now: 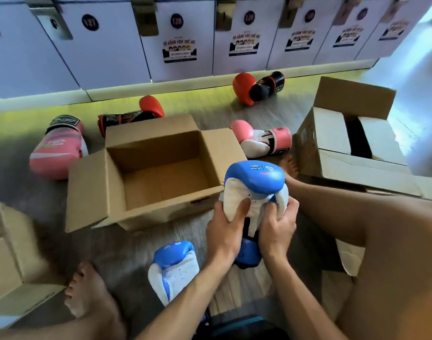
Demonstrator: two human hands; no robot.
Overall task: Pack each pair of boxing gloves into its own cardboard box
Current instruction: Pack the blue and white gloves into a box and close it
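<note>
**Two hands on the blue glove, open box right in front**

Head view, the only one you've got. Both your hands are wrapped round the blue-and-white glove (255, 185), holding it up off the floor just beside the near right corner of the open cardboard box (161, 212). Your left hand (224, 231) has its fingers curled into the white palm side. Your right hand (276, 227) grips the other edge with the thumb pressed in.

The padding dents under both hands, so I'd guess it's soft, squashy and light for its bulk. The blue shell looks smooth and maybe a bit slick. I'd keep hold at the waist between padding and cuff, where you are now, not on the rounded top.

Its partner, the second blue glove (173, 271), lies on the floor by your left forearm, just short of the box. That's the one to go in with it.

Around you:
- a pink glove (58, 148) left of the box
- another pink one (261, 139) behind its right flap
- two red-and-black gloves (134, 116) (256, 88) back toward the lockers (112, 45)
- a half-folded box on the right (332, 133) and a third box at the left edge (11, 253)

The open box's flaps are spread wide and I can't see anything inside, so the drop looks clear — just mind the right flap, it's close to the glove.
</note>
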